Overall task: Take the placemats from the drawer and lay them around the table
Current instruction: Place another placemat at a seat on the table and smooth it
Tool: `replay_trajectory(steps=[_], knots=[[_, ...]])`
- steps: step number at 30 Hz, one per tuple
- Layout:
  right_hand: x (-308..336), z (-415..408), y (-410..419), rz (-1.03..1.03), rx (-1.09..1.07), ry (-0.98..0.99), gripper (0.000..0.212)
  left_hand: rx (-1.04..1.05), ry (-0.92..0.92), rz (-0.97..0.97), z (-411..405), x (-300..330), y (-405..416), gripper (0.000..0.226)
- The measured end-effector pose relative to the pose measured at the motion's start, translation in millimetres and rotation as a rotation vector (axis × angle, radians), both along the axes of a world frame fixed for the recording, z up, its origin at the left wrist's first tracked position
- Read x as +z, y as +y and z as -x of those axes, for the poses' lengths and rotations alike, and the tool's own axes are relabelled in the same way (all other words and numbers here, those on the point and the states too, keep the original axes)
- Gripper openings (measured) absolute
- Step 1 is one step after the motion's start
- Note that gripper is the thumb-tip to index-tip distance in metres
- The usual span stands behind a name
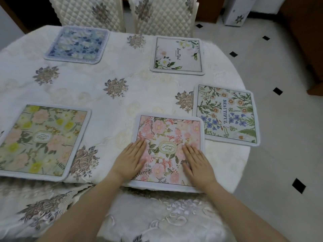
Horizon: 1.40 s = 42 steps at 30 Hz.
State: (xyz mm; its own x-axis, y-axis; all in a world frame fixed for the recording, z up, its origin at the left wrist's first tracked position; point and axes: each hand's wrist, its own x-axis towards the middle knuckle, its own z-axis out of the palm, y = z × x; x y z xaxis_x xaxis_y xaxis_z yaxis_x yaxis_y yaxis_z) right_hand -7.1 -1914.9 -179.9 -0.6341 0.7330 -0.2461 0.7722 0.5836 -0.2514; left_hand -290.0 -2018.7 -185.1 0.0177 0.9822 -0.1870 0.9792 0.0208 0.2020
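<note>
A pink floral placemat [167, 137] lies at the table's near edge. My left hand [131, 158] presses flat on its left part, fingers straight. My right hand [197, 163] lies flat on its right part. Several other placemats lie around the table: a yellow-and-pink one [40, 140] at the near left, a blue one [78, 44] at the far left, a white one with green leaves [178, 55] at the far right, and a wildflower one reading BEAUTIFUL [225, 114] at the right edge. No drawer is in view.
The round table [122, 70] wears a cream embroidered cloth that hangs over the near edge. Two quilted chair backs [162, 14] stand at the far side. White floor tiles with black diamonds [279, 119] lie to the right. A white box [236, 13] stands on the floor.
</note>
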Motion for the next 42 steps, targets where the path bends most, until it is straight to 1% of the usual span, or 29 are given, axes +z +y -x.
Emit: replay_trajectory(steps=[3,6,8,10,13,15,18,20,23,26,28,32,36,42], knots=[[14.5,2.2,5.6,0.063,0.005,-0.016,0.065,0.027,-0.001,-0.004,-4.3,10.7,5.4,0.061],[44.2,7.4,8.3,0.140,-0.111,0.066,0.052,0.077,-0.045,-0.008,-15.1,35.2,16.4,0.065],[67.2,3.8,9.6,0.139,-0.162,0.144,0.048,0.088,-0.053,-0.069,-27.4,57.2,23.1,0.059],[90.3,-5.1,9.7,0.093,-0.159,0.193,0.046,0.088,-0.043,-0.162,-45.6,80.2,27.3,0.054],[120.7,-30.9,6.4,0.016,-0.160,0.293,0.044,0.037,-0.033,-0.369,-86.6,112.9,27.9,0.044],[136.7,-56.6,2.9,-0.053,-0.145,0.347,0.042,0.041,-0.085,-0.468,-120.1,129.2,24.3,0.040],[150.6,-102.9,-5.2,-0.193,-0.105,0.420,0.041,0.084,-0.172,-0.559,-174.7,141.8,11.0,0.038],[150.8,-138.4,-13.4,-0.229,-0.091,0.416,0.045,0.104,-0.180,-0.547,-212.6,142.7,0.6,0.041],[138.8,-196.2,-28.3,-0.230,-0.083,0.321,0.050,0.085,-0.160,-0.471,-268.9,137.2,-13.8,0.049],[128.3,-251.1,-41.2,-0.206,-0.114,0.309,0.048,0.038,-0.141,-0.404,-320.5,127.8,-23.7,0.052],[124.7,-283.2,-48.8,-0.203,-0.141,0.311,0.046,0.045,-0.154,-0.366,-350.1,121.1,-28.8,0.052],[119.4,-335.1,-51.3,-0.183,-0.171,0.288,0.045,0.033,-0.159,-0.304,-392.5,116.1,-24.3,0.052],[122.9,-362.6,-37.1,-0.180,-0.191,0.292,0.048,0.025,-0.148,-0.292,-414.3,126.2,-2.4,0.053],[136.9,-366.2,6.1,-0.220,-0.163,0.356,0.047,0.053,-0.160,-0.291,-426.9,135.6,40.5,0.053]])
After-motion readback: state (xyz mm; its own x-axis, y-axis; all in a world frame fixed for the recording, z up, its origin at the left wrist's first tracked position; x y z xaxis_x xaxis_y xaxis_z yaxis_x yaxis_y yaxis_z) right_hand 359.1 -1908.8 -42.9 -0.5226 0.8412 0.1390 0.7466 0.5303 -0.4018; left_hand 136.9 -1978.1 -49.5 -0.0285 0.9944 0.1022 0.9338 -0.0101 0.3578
